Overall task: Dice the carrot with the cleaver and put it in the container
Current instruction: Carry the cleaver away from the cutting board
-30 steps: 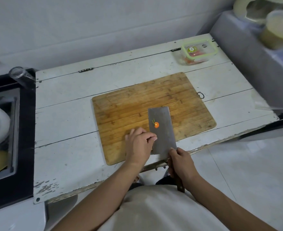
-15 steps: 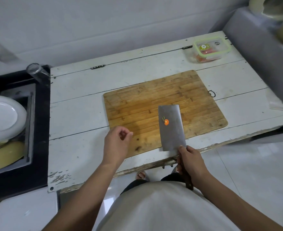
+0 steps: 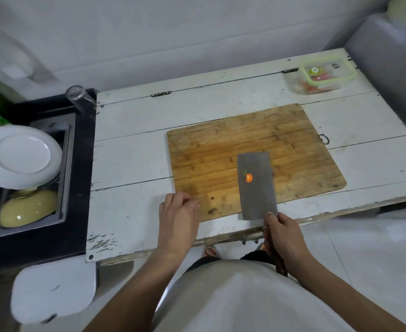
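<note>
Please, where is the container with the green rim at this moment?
In the head view the container stands at the far right corner of the white table, beyond the cutting board.

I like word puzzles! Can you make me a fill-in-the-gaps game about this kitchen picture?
1. The cleaver lies flat on the wooden ____.
2. The handle is held by the ____ hand.
3. The container has a rim coloured ____.
4. The white plate sits on the ____ side of the picture.

Missing words: board; right; green; left
</note>
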